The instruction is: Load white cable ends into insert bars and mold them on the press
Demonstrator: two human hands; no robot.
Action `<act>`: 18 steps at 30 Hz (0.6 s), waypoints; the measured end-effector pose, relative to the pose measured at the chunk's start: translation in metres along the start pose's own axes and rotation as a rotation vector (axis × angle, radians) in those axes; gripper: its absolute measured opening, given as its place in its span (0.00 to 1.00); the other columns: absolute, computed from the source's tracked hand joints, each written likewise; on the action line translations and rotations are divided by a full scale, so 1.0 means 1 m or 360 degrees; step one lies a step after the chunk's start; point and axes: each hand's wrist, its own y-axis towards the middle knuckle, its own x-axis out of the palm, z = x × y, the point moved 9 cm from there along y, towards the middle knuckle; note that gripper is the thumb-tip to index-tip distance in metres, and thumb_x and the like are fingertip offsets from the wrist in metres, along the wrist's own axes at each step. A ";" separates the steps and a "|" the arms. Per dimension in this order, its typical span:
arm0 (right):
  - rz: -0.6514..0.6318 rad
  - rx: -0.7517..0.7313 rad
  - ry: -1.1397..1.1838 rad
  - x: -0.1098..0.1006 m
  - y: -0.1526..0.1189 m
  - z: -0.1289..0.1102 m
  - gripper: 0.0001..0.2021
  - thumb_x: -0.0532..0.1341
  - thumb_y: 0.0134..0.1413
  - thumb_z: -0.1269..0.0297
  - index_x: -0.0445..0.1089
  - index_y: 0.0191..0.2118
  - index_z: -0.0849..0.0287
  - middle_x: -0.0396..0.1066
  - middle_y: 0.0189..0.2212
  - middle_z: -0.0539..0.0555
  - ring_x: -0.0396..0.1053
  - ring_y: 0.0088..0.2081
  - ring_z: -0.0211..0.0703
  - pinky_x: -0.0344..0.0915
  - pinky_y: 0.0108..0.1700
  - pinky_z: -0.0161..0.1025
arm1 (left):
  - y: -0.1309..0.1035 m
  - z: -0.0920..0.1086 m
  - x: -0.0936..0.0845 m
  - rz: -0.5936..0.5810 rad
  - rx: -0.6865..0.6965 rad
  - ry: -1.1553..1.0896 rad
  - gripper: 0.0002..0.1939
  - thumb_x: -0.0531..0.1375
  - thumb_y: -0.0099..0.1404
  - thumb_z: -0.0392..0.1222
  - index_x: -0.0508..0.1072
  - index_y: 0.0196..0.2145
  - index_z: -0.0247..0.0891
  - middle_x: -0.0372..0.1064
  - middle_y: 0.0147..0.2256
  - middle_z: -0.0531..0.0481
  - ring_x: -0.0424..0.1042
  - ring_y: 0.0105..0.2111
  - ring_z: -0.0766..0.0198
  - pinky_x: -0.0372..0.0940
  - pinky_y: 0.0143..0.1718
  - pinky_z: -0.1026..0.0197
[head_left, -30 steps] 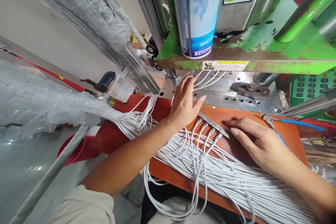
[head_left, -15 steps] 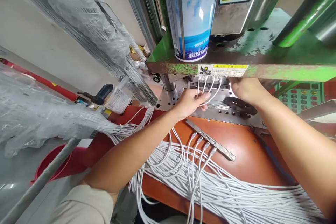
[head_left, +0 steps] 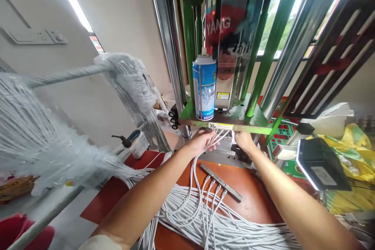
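Observation:
Under the green press plate (head_left: 252, 128), my left hand (head_left: 202, 142) is closed around several white cables (head_left: 216, 140), which run up toward the metal mold (head_left: 224, 144). The cables' upper ends are hidden by the plate's edge. My right hand (head_left: 244, 141) is at the right side of the mold, its fingers mostly hidden beneath the plate. In front of both hands, a narrow metal bar (head_left: 234, 193) lies on the orange-brown table (head_left: 252, 203), with several white cable ends seated along it.
A blue spray can (head_left: 204, 90) stands on the press plate. Bundled white cables (head_left: 187, 207) cover the table front. Plastic-wrapped cable bundles (head_left: 58, 140) hang at left. A control panel (head_left: 281, 133) and a dark screen-like device (head_left: 322, 168) are at right.
The view has tilted up and pulled back, showing more of the press. The cables at my left hand now run closer together. My right hand stays beside the mold.

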 end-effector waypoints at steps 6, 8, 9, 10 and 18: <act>0.0062 0.0070 -0.0043 -0.023 -0.094 -0.009 0.16 0.47 0.74 0.53 0.64 0.42 0.57 0.69 0.36 0.55 0.69 0.36 0.46 0.68 0.39 0.43 | -0.092 -0.017 0.058 -0.0385 -0.0182 0.0096 0.29 0.59 0.69 0.65 0.76 0.38 0.30 0.72 0.24 0.45 0.65 0.19 0.68 0.57 0.21 0.66; 0.0080 0.0119 -0.0107 -0.028 -0.117 -0.013 0.15 0.46 0.73 0.52 0.62 0.41 0.55 0.68 0.36 0.57 0.68 0.37 0.50 0.66 0.39 0.45 | -0.115 -0.024 0.066 -0.0270 -0.0132 0.0140 0.28 0.59 0.69 0.64 0.75 0.34 0.30 0.60 0.17 0.55 0.53 0.16 0.73 0.47 0.20 0.67; 0.0095 0.0154 -0.0142 -0.030 -0.126 -0.013 0.15 0.46 0.73 0.53 0.61 0.40 0.55 0.67 0.37 0.58 0.67 0.38 0.52 0.65 0.40 0.46 | -0.124 -0.027 0.068 -0.0168 -0.0099 0.0145 0.28 0.60 0.69 0.63 0.73 0.32 0.31 0.54 0.16 0.59 0.47 0.17 0.74 0.43 0.19 0.67; 0.0104 0.0192 -0.0173 -0.031 -0.132 -0.012 0.14 0.46 0.72 0.53 0.60 0.39 0.55 0.67 0.37 0.59 0.67 0.39 0.53 0.64 0.40 0.47 | -0.132 -0.031 0.069 -0.0082 -0.0082 0.0143 0.27 0.61 0.67 0.63 0.72 0.30 0.32 0.50 0.15 0.61 0.44 0.17 0.74 0.40 0.19 0.67; -0.0096 0.0349 -0.0082 -0.029 -0.166 0.017 0.13 0.50 0.66 0.57 0.56 0.29 0.53 0.65 0.30 0.57 0.64 0.33 0.51 0.62 0.39 0.49 | -0.174 -0.026 0.076 -0.0178 0.0076 0.0616 0.25 0.57 0.72 0.61 0.70 0.31 0.34 0.51 0.19 0.59 0.49 0.20 0.71 0.44 0.21 0.64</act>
